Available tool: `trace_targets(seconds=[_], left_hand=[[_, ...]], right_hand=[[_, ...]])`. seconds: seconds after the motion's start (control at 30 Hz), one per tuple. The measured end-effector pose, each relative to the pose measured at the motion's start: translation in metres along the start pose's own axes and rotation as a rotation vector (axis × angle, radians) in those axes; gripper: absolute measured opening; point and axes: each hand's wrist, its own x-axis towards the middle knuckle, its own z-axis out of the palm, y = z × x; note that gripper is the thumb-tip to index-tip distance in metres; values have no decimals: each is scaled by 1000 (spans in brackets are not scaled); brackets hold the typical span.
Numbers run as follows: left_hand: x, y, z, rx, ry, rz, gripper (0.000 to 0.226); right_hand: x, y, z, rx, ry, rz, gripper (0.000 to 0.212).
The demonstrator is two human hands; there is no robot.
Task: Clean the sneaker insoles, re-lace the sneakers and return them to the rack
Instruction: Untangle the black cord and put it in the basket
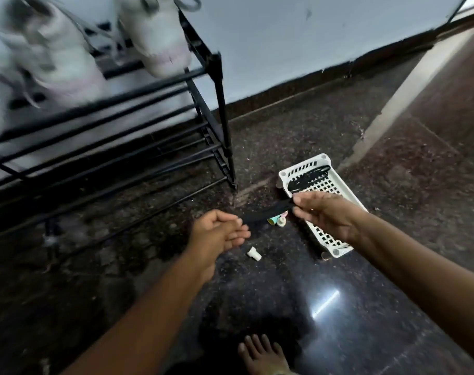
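Insole [268,212], seemingly, held between left hand [219,232] and right hand [325,216].

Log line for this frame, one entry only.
left hand: holds black strip end | right hand: pinches other end | sneakers: on rack | basket: on floor, black laces inside

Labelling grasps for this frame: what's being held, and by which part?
A black shoelace, stretched between both hands. The right hand pinches one end; the left hand grips the other end in curled fingers.
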Motion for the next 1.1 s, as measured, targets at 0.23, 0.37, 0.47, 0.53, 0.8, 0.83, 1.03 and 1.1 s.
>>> trace_targets(seconds=[0.23, 0.37, 0.47, 0.53, 0.8, 0.83, 1.03, 1.1], left_hand=[[104, -62, 80, 47, -36, -24, 19], [159, -90, 115, 78, 13, 32, 26], [192, -111, 136, 167, 115, 76, 29], [208, -119, 150, 229, 162, 103, 26], [230, -118, 177, 779, 213, 380, 3], [231, -118, 177, 867, 224, 433, 6], [236, -118, 174, 1156, 290, 577, 14], [238, -117, 173, 1173, 296, 577, 14]], right_hand=[[87, -11, -89, -186, 199, -89, 46], [123, -10, -119, -224, 323, -146, 21], [147, -6, -135, -270, 421, -190, 12], [161, -10, -145, -349, 465, -229, 15], [184, -18, -160, -657, 617, -292, 10], [186, -18, -161, -688, 623, -302, 10], [193, -11, -170, -965, 688, -413, 30], [194, -9, -172, -1030, 686, -426, 32]])
